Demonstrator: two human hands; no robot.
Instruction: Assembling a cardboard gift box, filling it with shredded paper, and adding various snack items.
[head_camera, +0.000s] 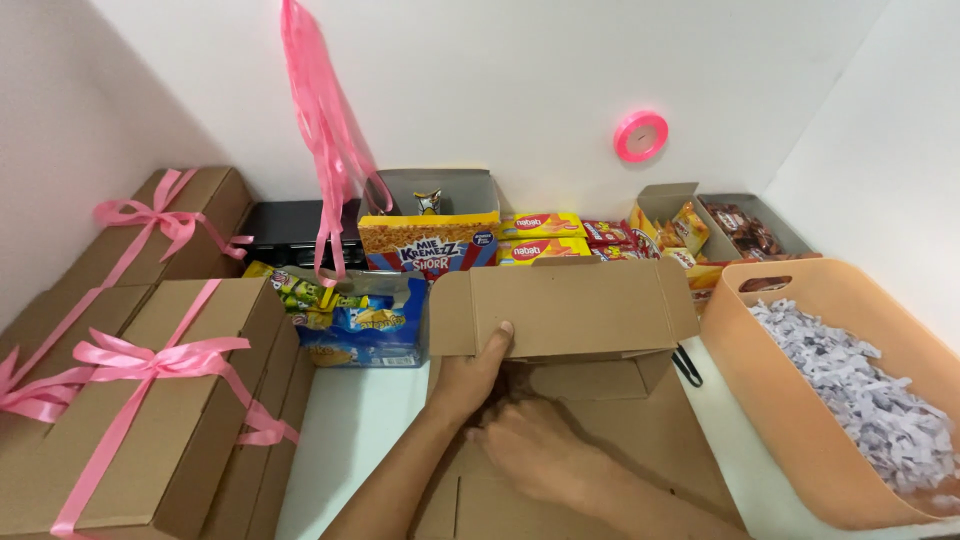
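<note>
Landmark: the flat cardboard box (570, 330) I am folding, in the middle of the white table (350, 430); every place below is told from it.
Left hand: my left hand (470, 375) grasps the box's raised back wall at its left end, thumb pressed on the outer face, the other fingers hidden behind the card.
Right hand: my right hand (530, 450) lies inside the box on its floor, knuckles up; its fingertips are tucked out of sight, so I cannot tell whether it grips anything.
Box: the back wall stands upright, the side flaps bend inward, and the near part runs under my arms and off the bottom edge.
Left of the box: finished boxes tied with pink ribbon (150, 400), stacked, partly cut off by the frame's edge.
Behind the box: snack packets (360, 320) and an open snack carton (430, 235), their lower parts hidden by the raised wall.
Right of the box: a peach tub (800, 420) of shredded white paper (860, 400), its far side out of frame.
Black object: something small and dark (687, 365) pokes out at the box's right corner; too hidden to identify.
Above the box: pink ribbon strands (320, 120) hang on the wall, and a ribbon spool (640, 135) is fixed there.
</note>
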